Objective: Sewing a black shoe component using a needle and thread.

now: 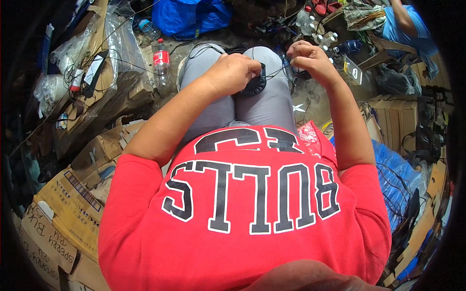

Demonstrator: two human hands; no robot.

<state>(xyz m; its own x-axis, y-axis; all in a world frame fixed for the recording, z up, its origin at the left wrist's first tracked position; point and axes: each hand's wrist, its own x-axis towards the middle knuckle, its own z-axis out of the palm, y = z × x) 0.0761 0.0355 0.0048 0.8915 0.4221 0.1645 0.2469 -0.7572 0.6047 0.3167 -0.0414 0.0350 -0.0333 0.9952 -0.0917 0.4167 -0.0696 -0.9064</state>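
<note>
Over my grey-trousered knees, my left hand (236, 73) is closed on a dark, rounded black piece (256, 86) with a ridged edge. Its exact kind is hard to make out, and my fingers cover its upper part. A thin black cord (276, 73) runs from it toward my right hand (310, 59). That hand is raised to the right of the knees, its thumb and fingers pinched together at the cord's end. More thin black cord (233, 50) lies across the tops of my knees.
A red-labelled plastic bottle (161, 60) stands left of my knees, near a blue bag (191, 19). Cardboard boxes (73, 208) crowd the left side. Several small bottles (327, 39) lie ahead right. Blue plastic sheeting (393, 179) and a carton (395, 116) are at right.
</note>
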